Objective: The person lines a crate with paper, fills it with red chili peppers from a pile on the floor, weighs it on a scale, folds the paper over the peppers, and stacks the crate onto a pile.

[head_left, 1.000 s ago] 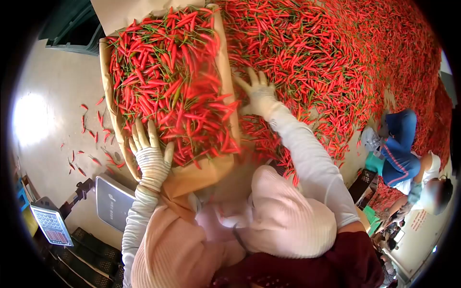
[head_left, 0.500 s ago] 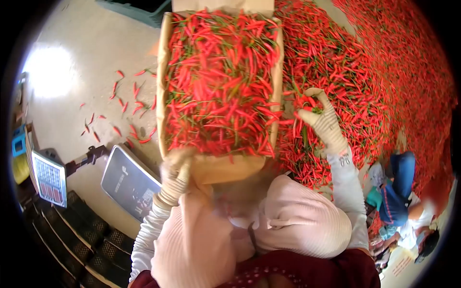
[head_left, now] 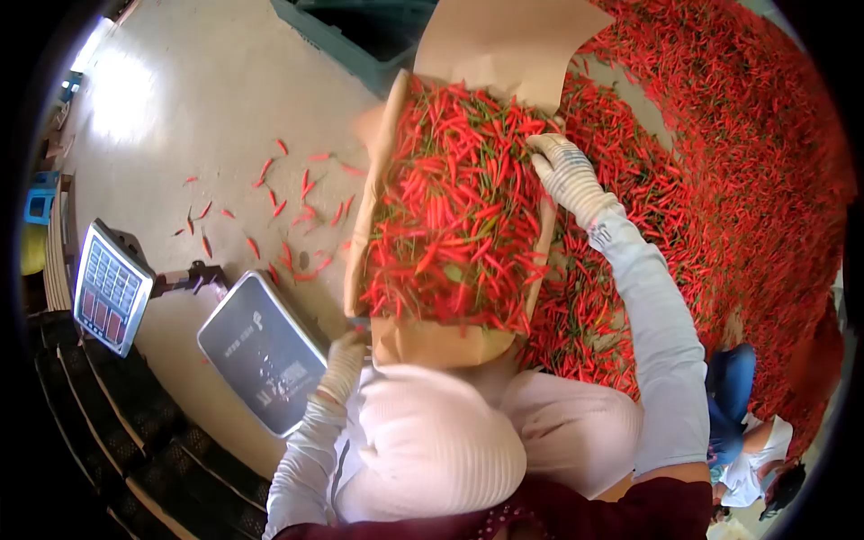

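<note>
Red chillies (head_left: 450, 207) with green stems fill a paper-lined box (head_left: 376, 207) in front of my knees. My right hand (head_left: 569, 175), in a cream glove, is at the box's upper right edge, its fingers curled down over the chillies there; what lies under the fingertips is hidden. At the lower left corner of the box is my left hand (head_left: 344, 362), also gloved and blurred, its fingers closed near the corner. A brown paper flap (head_left: 504, 45) stands out from the far end of the box.
A large heap of chillies (head_left: 702, 198) spreads on the right. Left are a scale platform (head_left: 263, 351), its display (head_left: 114, 288), scattered chillies (head_left: 306, 214) and black crates (head_left: 162, 432). A green crate (head_left: 342, 45) stands at the top. Another person (head_left: 742, 441) sits at lower right.
My right hand has moved from the heap beside the box up to its upper right edge, and no chillies show in it now. The view has shifted, and the box appears turned.
</note>
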`<act>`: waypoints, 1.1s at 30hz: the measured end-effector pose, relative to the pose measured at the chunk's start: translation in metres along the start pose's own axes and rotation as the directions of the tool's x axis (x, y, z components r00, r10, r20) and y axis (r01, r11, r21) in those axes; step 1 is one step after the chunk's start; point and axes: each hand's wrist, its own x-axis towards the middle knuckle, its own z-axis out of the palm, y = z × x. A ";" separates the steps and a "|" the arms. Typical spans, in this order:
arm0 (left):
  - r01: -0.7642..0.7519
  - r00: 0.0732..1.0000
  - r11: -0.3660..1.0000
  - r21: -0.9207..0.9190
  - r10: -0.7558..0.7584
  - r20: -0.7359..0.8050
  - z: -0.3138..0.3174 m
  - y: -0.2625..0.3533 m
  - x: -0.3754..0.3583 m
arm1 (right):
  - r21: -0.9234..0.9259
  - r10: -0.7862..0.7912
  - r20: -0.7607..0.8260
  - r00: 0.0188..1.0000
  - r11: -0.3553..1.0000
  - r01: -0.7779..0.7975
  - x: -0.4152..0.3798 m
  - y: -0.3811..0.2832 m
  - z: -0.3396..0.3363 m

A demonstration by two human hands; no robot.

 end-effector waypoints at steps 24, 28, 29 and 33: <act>0.092 0.917 0.974 0.206 -0.002 -0.400 -0.014 0.037 0.036 | 0.314 0.531 0.075 0.844 0.791 -0.525 0.000 0.104 0.023; -0.017 0.872 0.964 0.266 0.144 -0.468 -0.033 0.083 0.075 | 0.343 0.715 0.055 0.697 0.642 -0.686 -0.041 0.095 -0.011; -0.049 0.864 0.958 0.283 0.183 -0.470 -0.037 0.103 0.085 | 0.335 0.753 -0.010 0.658 0.623 -0.707 -0.045 0.089 -0.030; -0.071 0.855 0.931 0.358 0.242 -0.459 -0.044 0.135 0.105 | 0.371 0.838 -0.018 0.546 0.512 -0.775 -0.069 0.062 -0.071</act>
